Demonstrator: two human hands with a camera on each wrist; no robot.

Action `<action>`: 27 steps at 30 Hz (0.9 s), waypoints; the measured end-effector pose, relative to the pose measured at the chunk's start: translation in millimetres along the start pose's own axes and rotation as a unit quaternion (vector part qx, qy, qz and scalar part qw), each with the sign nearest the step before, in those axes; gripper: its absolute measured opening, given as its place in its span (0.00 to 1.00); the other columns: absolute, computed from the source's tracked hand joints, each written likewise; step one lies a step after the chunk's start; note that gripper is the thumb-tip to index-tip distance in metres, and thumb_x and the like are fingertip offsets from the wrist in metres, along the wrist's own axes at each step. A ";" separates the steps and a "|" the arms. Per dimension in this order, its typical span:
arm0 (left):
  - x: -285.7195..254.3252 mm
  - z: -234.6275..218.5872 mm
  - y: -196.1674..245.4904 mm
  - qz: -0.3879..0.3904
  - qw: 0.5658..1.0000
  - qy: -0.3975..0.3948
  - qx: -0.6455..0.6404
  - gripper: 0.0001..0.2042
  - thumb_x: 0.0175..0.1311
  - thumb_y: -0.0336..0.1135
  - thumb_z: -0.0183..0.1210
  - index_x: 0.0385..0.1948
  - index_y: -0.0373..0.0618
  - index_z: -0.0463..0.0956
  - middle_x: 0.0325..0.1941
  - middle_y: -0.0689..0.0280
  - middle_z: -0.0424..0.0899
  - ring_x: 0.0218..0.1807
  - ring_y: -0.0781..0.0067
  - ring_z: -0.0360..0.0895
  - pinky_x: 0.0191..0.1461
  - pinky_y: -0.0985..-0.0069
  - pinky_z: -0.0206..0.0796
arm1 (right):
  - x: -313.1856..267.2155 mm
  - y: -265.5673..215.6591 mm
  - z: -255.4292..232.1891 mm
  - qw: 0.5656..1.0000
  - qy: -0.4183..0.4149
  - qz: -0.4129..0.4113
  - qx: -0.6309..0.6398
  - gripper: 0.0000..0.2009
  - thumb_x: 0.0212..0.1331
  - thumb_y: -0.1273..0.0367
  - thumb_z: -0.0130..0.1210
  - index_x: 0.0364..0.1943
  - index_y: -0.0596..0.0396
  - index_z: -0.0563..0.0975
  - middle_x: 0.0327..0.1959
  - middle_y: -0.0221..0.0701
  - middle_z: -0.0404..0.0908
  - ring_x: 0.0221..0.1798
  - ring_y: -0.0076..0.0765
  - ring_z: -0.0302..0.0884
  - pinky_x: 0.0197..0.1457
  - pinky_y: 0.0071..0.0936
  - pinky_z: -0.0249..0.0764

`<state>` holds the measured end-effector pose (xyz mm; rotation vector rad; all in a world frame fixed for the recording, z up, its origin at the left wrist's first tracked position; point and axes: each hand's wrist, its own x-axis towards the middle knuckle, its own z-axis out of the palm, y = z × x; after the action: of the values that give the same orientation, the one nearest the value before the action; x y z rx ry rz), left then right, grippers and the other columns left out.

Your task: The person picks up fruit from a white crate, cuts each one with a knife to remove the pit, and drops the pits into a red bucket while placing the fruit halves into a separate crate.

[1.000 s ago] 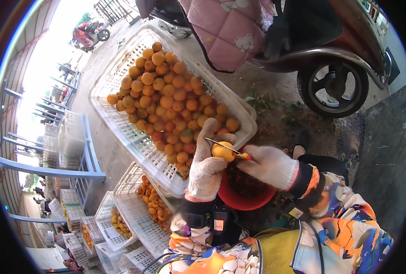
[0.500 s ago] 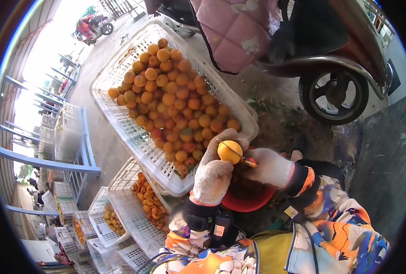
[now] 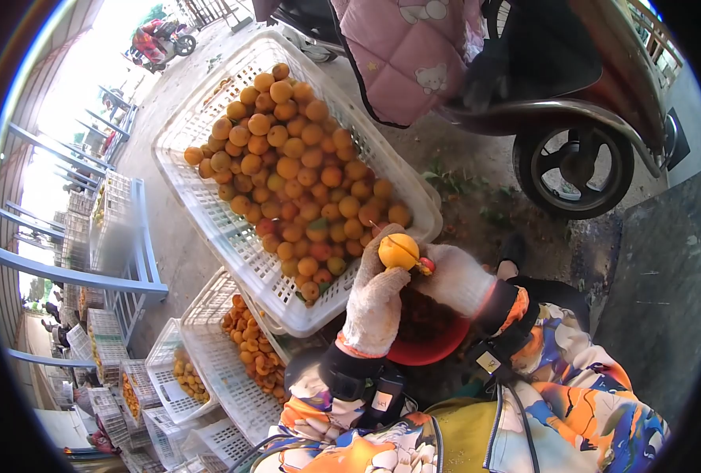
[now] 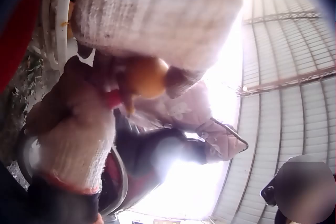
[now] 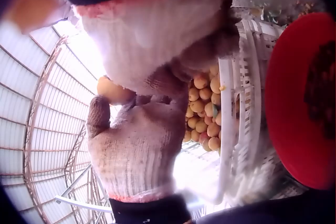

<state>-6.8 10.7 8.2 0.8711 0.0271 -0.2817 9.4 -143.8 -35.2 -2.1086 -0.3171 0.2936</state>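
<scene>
My gloved left hand (image 3: 372,309) grips a yellow-orange apricot (image 3: 398,251) between thumb and fingers, above the near corner of a large white crate. A dark cut line runs across the fruit's top. Close against it, my gloved right hand (image 3: 459,280) holds a small knife (image 3: 427,266); its red and yellow handle end shows, while most of the blade is hidden. In the left wrist view the apricot (image 4: 148,78) sits between both gloves, the red handle (image 4: 112,99) beside it. Under the hands is a red basin (image 3: 429,347) with dark contents.
Whole apricots (image 3: 291,169) fill much of the large white crate (image 3: 208,225). Left of me, another crate (image 3: 208,347) holds halved apricots (image 3: 252,343). A parked scooter (image 3: 575,162) with a pink quilted cover (image 3: 398,59) stands ahead right. Blue metal rails (image 3: 74,272) run along the left.
The knife blade, earlier seen lying across the apricot, is now mostly out of sight, and a cut line shows on the fruit. Both hands have shifted slightly and the apricot has turned.
</scene>
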 end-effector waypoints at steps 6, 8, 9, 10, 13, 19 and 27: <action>0.3 7.1 -2.3 0.011 0.999 -0.012 -0.032 0.31 0.58 0.30 0.55 0.66 0.35 0.61 0.60 0.50 0.75 0.62 0.55 0.72 0.71 0.63 0.58 | -3.6 0.1 1.8 1.000 -0.004 0.004 -0.008 0.11 0.59 0.64 0.55 0.43 0.51 0.79 0.33 0.41 0.84 0.39 0.52 0.83 0.42 0.44 0.79; 3.8 5.8 4.5 0.012 0.998 -0.001 -0.061 0.32 0.54 0.27 0.57 0.65 0.33 0.62 0.55 0.55 0.75 0.59 0.61 0.72 0.68 0.68 0.60 | -6.0 -18.8 -12.9 0.998 -0.057 0.036 0.017 0.10 0.59 0.64 0.55 0.41 0.51 0.79 0.31 0.40 0.84 0.36 0.50 0.84 0.40 0.42 0.79; 4.9 5.9 10.3 0.013 0.998 -0.001 -0.062 0.32 0.54 0.27 0.57 0.65 0.33 0.62 0.55 0.55 0.75 0.59 0.61 0.72 0.68 0.68 0.60 | -6.4 -25.1 -17.5 0.991 -0.109 0.069 0.043 0.09 0.60 0.65 0.54 0.40 0.51 0.78 0.28 0.40 0.83 0.34 0.48 0.84 0.38 0.41 0.80; 5.3 6.7 17.6 0.015 1.000 -0.004 -0.023 0.32 0.53 0.26 0.56 0.65 0.33 0.63 0.55 0.55 0.76 0.59 0.61 0.72 0.68 0.68 0.61 | -7.0 -23.6 -17.9 0.991 -0.109 0.068 0.043 0.09 0.60 0.65 0.54 0.40 0.51 0.78 0.28 0.40 0.83 0.34 0.48 0.84 0.38 0.41 0.80; 5.2 2.0 20.7 0.006 1.000 -0.009 0.022 0.33 0.49 0.23 0.55 0.64 0.34 0.64 0.56 0.57 0.75 0.59 0.63 0.72 0.67 0.70 0.62 | -8.1 -18.1 -18.1 0.992 -0.117 0.036 0.039 0.08 0.61 0.65 0.53 0.39 0.52 0.78 0.25 0.38 0.82 0.28 0.46 0.83 0.35 0.39 0.80; 3.4 4.4 12.8 0.006 0.988 -0.006 0.156 0.34 0.47 0.21 0.52 0.65 0.39 0.65 0.63 0.57 0.72 0.64 0.63 0.69 0.71 0.71 0.57 | -1.1 -6.2 -11.6 0.995 -0.094 0.017 -0.012 0.09 0.61 0.65 0.53 0.37 0.53 0.79 0.27 0.39 0.84 0.31 0.47 0.85 0.36 0.41 0.80; 9.0 0.6 9.0 -0.054 0.998 0.010 -0.001 0.29 0.55 0.22 0.51 0.64 0.36 0.65 0.61 0.54 0.74 0.64 0.59 0.70 0.73 0.67 0.56 | -3.3 -11.5 -15.1 0.992 -0.047 0.027 -0.110 0.10 0.58 0.63 0.55 0.37 0.53 0.81 0.36 0.43 0.85 0.42 0.54 0.83 0.44 0.46 0.79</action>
<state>4.0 13.6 14.1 0.8728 0.0943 -0.3742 10.0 -150.9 -17.4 -2.3272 -0.3613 0.4072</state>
